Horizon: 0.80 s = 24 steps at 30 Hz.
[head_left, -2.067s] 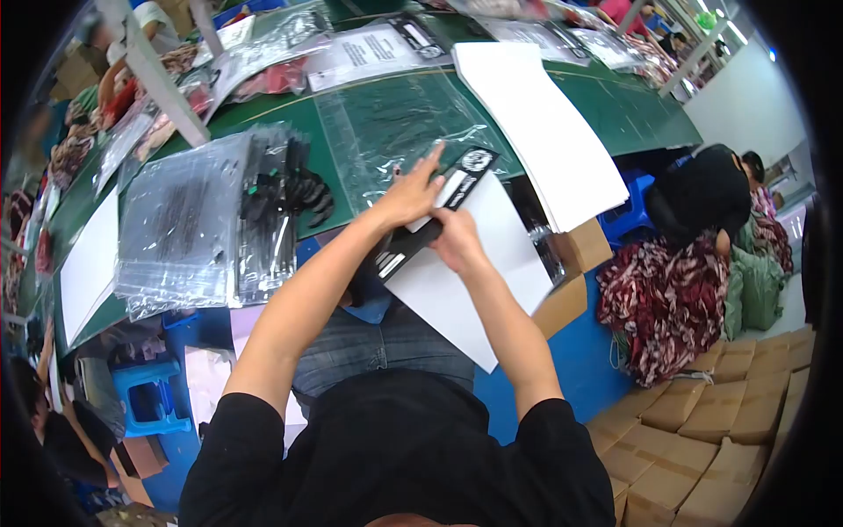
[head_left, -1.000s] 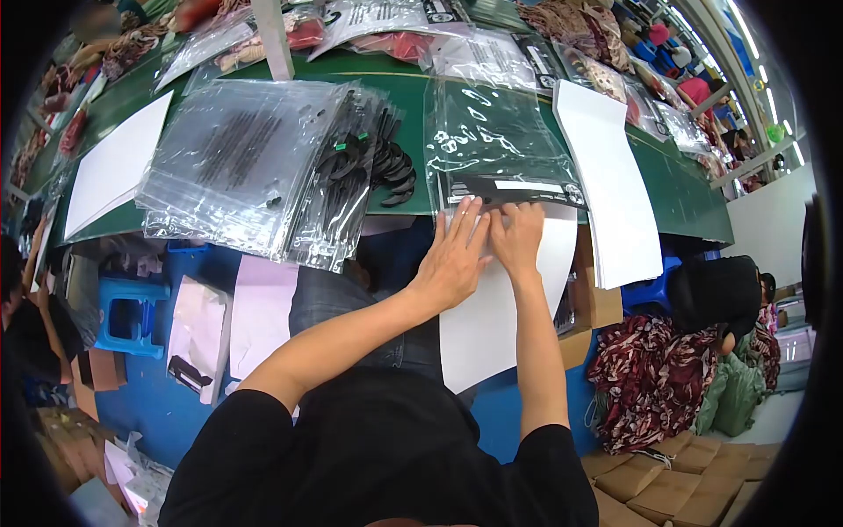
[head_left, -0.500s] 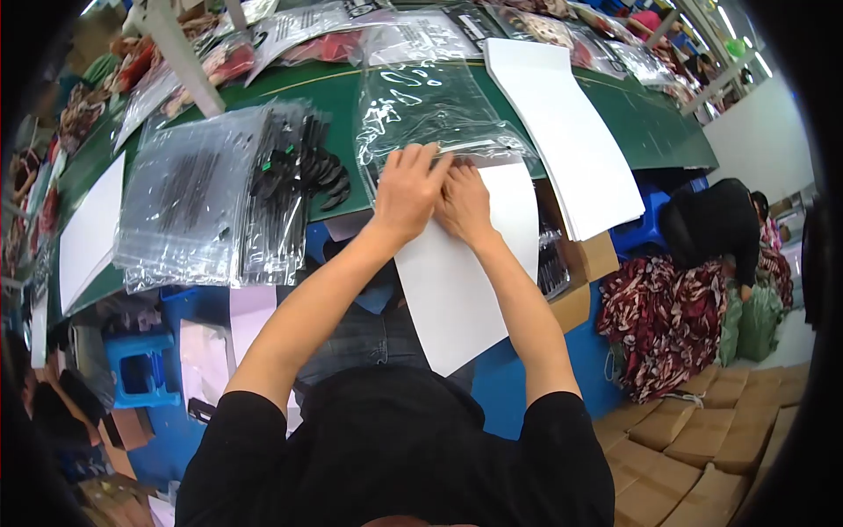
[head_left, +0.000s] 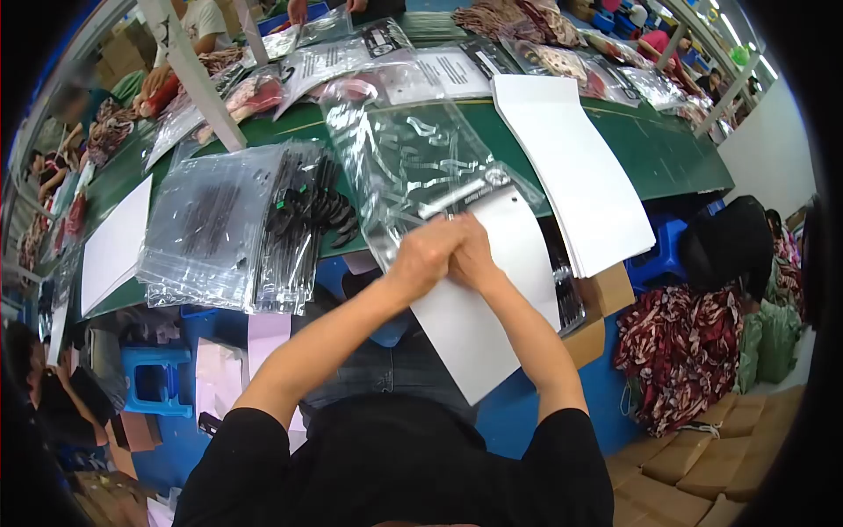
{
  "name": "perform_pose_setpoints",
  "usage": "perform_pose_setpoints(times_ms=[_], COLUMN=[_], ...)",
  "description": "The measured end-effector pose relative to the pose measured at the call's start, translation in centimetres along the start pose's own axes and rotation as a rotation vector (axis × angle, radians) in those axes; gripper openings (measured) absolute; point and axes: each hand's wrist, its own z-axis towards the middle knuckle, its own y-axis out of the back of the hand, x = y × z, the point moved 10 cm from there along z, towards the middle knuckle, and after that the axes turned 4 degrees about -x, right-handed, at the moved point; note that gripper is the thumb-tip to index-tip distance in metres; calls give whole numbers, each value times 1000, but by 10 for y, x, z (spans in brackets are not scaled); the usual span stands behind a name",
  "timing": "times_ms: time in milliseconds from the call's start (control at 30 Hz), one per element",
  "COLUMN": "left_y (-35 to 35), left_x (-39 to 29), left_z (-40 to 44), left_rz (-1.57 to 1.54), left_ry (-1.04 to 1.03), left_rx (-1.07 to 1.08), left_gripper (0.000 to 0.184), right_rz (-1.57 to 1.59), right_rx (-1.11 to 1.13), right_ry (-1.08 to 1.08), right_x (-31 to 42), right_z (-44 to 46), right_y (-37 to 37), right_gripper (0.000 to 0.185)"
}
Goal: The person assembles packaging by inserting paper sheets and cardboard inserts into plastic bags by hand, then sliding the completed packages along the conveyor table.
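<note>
A clear plastic bag (head_left: pixel 395 149) lies across the green table, its near edge by my hands. My left hand (head_left: pixel 428 255) is closed at that edge, fingers bunched against the other hand. Pressed beside it, my right hand (head_left: pixel 475 252) is closed too; fingertips of both are partly hidden. Beneath them a white sheet (head_left: pixel 474 342) slopes off the table edge towards my lap. A dark printed strip (head_left: pixel 479 189) shows at the bag's near end, just beyond my fingers.
Left are stacked clear bags (head_left: pixel 211 228) with black hooked parts (head_left: pixel 307 206) and white sheets (head_left: pixel 114 246). Right, a white paper stack (head_left: pixel 571 167) overhangs the table (head_left: pixel 676 162). An open carton (head_left: pixel 606 294) sits below. Other people work around; packed bags line the far side.
Both hands have come closer to me and pressed together. The white sheet and bag edge shifted with them, and the dark strip now shows. My view has tilted up slightly.
</note>
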Motion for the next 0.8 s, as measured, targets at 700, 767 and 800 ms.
perform_pose_setpoints(times_ms=[700, 767, 800], left_y=[8, -5, -9], left_x=[-9, -4, -4], left_z=[17, 27, 30], left_rz=[221, 279, 313], left_ry=[34, 4, -13], left_rx=[-103, -29, 6], left_gripper=[27, 31, 33], right_rz=[-225, -203, -174], right_rx=[-118, -17, 74], right_ry=[168, 100, 43], right_x=[5, -7, -14], right_z=[8, 5, 7], right_y=[-33, -49, -58], right_gripper=[22, 27, 33])
